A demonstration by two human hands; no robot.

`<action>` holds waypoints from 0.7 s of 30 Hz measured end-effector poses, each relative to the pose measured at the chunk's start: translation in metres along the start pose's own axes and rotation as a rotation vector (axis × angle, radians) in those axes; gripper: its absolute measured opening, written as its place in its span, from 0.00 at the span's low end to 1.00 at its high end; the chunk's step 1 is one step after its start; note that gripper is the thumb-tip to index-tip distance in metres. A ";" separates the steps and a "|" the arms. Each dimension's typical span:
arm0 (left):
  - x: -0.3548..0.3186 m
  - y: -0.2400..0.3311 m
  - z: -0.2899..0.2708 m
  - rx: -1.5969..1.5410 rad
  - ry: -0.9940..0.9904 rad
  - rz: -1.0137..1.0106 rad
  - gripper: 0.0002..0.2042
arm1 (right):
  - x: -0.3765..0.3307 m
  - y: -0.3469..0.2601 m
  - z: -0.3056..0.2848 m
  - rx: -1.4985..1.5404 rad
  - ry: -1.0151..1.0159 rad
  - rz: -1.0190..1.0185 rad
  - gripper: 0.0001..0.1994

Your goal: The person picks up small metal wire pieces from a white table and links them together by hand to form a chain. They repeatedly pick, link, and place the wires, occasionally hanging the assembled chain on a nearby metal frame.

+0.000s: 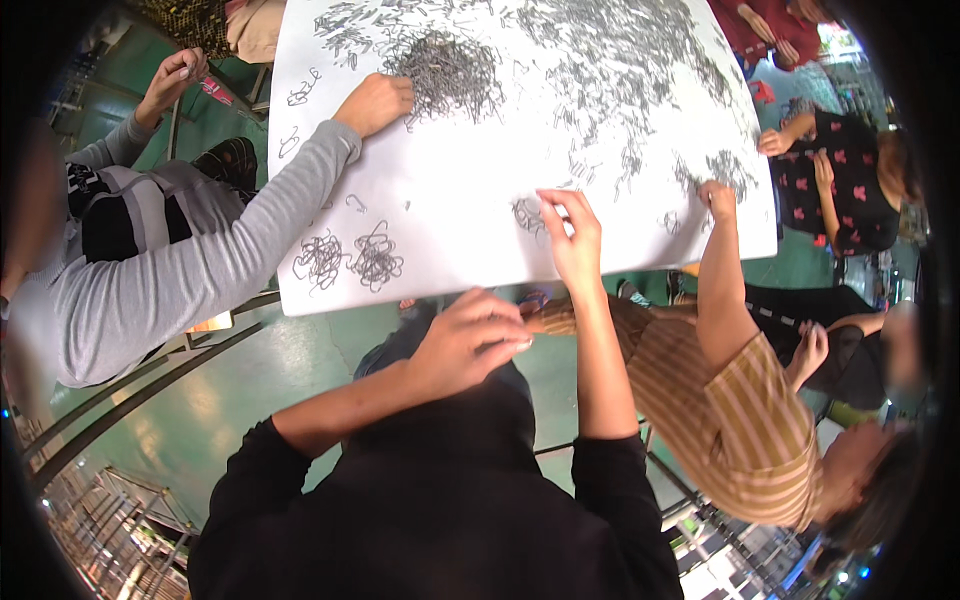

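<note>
A white table top [450, 200] is strewn with several small grey wire clips, thickest at the far side [600, 50]. My right hand [574, 238] reaches onto the near part of the table, thumb and fingers pinched on a wire clip beside a small cluster of clips [528, 214]. My left hand [470, 338] hovers just below the table's near edge with its fingers curled closed; anything inside it is hidden. Both my sleeves are black.
A person in a grey sleeve at left rests a hand [375, 100] on a heap of clips [448, 70]. Two tangled clip bunches [350, 258] lie near the front left. At right, a person in a striped shirt has a hand [718, 196] on the table. Green floor lies below.
</note>
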State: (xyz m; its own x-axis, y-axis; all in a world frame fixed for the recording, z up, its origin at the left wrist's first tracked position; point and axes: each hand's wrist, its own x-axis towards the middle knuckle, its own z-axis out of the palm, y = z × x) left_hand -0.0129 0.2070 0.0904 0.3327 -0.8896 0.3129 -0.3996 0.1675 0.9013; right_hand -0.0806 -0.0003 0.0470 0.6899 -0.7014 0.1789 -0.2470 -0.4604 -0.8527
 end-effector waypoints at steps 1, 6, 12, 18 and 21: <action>0.000 -0.002 0.003 -0.040 0.014 0.009 0.07 | 0.032 0.011 0.008 -0.073 -0.023 -0.068 0.09; -0.006 -0.011 0.006 0.023 0.028 0.019 0.10 | 0.167 0.058 0.057 -0.425 -0.116 -0.154 0.17; 0.004 -0.017 0.008 0.067 0.078 -0.038 0.09 | 0.236 0.096 0.071 -0.769 -0.253 -0.102 0.27; 0.001 -0.025 0.011 0.037 0.078 -0.050 0.11 | 0.138 0.069 0.091 -0.780 -0.301 -0.133 0.24; -0.002 -0.027 0.011 0.038 0.065 -0.031 0.11 | 0.088 0.047 0.086 -0.508 -0.227 -0.166 0.14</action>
State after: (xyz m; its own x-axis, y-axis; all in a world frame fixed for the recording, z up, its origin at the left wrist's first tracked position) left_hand -0.0123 0.1997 0.0621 0.3993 -0.8646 0.3051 -0.4204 0.1231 0.8990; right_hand 0.0269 -0.0365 -0.0192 0.8623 -0.4887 0.1327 -0.3796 -0.7973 -0.4693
